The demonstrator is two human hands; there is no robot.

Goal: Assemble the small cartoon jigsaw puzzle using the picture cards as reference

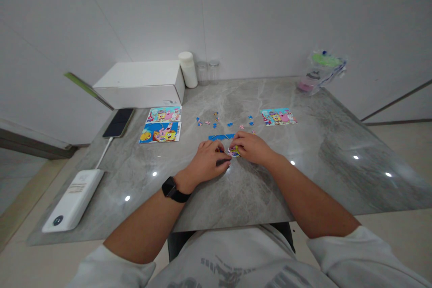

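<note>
Both the left hand (pixel 211 159) and the right hand (pixel 251 147) bend their fingers over a partly joined puzzle (pixel 221 137), mostly hidden beneath them on the desk (pixel 236 202); whether either pinches a piece, I cannot tell. Loose pieces (pixel 230 124) lie just beyond, between two picture cards (pixel 160 132) on the left and a third card (pixel 278 117) on the right.

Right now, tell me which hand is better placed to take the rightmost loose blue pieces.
The right hand, probably: the blue pieces lie just beyond it, while the left hand is farther to the left. Both hands are at the colourful puzzle section, so the right would first have to come away.
</note>
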